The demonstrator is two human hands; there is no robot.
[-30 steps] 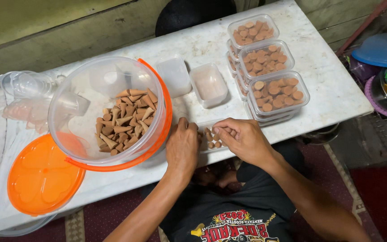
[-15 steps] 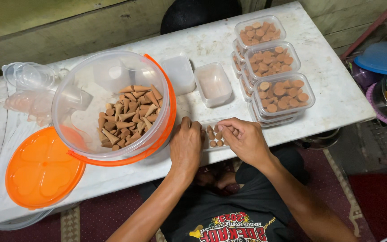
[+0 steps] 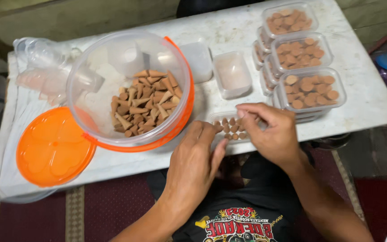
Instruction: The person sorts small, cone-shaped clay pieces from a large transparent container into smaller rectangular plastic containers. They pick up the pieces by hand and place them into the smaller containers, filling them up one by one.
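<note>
A: Where are your hands right now?

B: Both sit at the near edge of the counter (image 3: 229, 27), at about 6 o'clock in the view. Your left hand (image 3: 195, 163) rests there with fingers loosely curled, its fingertips touching the small clear tray (image 3: 230, 128) of brown cones; it grips nothing that I can see. Your right hand (image 3: 272, 132) hovers over the same tray from 3 o'clock, fingers pinched together at the tips. Whether a cone is between them, I cannot tell.

A: And the tray itself?

B: It lies between your two hands, holding upright cones in rows.

A: What surrounds it?

B: At 10 o'clock from the tray stands a large clear tub (image 3: 128, 87) with an orange rim, tilted, with loose cones piled inside. Its orange lid (image 3: 52, 150) lies flat at 8 o'clock. An empty clear tray (image 3: 232, 74) sits at 12 o'clock, and stacked filled trays (image 3: 310, 87) stand at 1 to 2 o'clock.
</note>
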